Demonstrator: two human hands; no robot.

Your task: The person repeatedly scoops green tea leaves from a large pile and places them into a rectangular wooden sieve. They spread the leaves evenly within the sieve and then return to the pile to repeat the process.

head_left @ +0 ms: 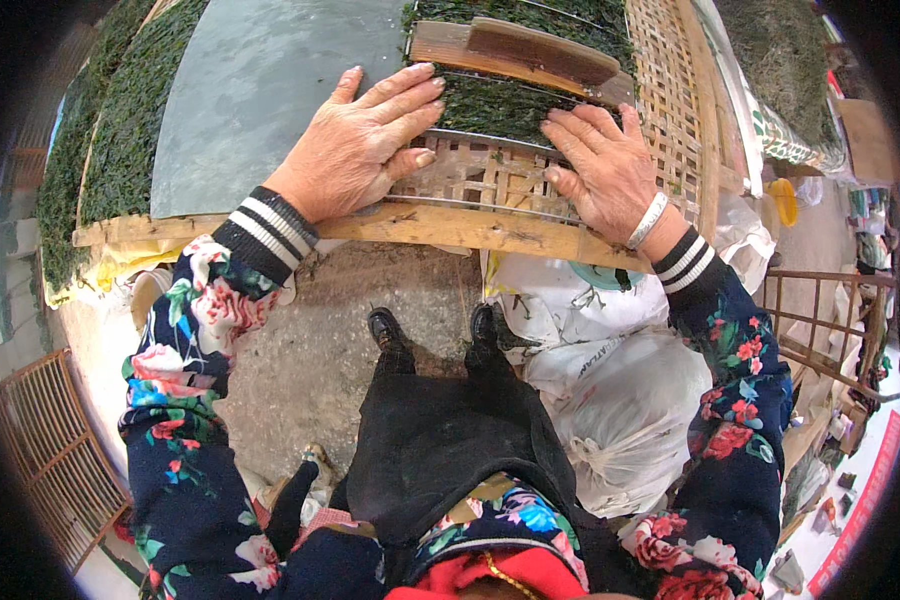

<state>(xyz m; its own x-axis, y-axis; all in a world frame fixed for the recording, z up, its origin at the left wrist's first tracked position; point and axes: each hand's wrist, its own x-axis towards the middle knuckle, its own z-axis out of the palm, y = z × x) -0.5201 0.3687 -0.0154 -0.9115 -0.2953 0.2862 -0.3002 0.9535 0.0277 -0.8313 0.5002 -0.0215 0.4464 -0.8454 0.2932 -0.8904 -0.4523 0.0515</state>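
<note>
My left hand (355,145) lies with fingers stretched out, its tips on the left edge of a strip of dark green leaves (495,105) and its thumb lower down by the woven bamboo mat (470,170). Across that strip, my right hand (615,175) rests with fingers spread at the right edge of the leaves. Neither hand grips anything. Just beyond the strip, brown wooden boards (530,62) lie across the greenery. Thin pale rods cross the leaf layer. A smooth grey sheet (250,100) lies left of my left hand.
A wooden rail (470,228) edges the table's near side. More leaves (135,140) cover the far left. White plastic sacks (625,400) stand below on the right. A rusty metal rack (820,320) is at right, another slatted frame (60,440) at lower left.
</note>
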